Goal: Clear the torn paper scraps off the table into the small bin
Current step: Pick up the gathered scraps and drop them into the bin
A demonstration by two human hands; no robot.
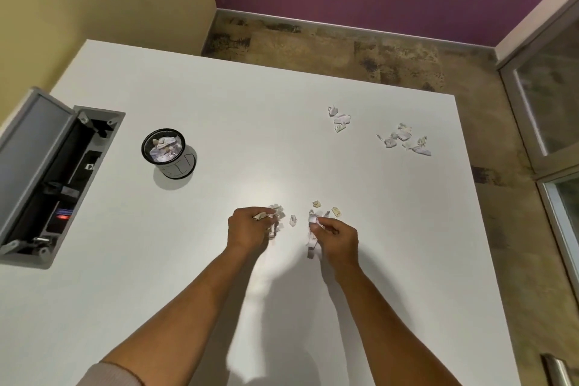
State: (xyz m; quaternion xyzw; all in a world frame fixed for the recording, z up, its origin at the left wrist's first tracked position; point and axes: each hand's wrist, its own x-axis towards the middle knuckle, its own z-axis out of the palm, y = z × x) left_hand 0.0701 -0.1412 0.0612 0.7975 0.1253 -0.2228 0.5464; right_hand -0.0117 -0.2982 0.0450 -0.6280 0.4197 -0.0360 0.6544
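My left hand (247, 230) and my right hand (336, 235) are both down on the white table (219, 103), near its middle front. Each pinches torn paper scraps from a small scatter of scraps (316, 208) lying between and just beyond them. A loose scrap (293, 220) lies between the hands. The small black bin (170, 153), with paper inside, stands to the left and farther back. Two more scrap piles lie at the far right: a small pile (340, 119) and a wider pile (404, 139).
An open grey cable box (53, 178) is set into the table's left side, its lid raised. The table's right edge runs close to the wider pile. Beyond are a patterned floor, a purple wall and a glass door at the right.
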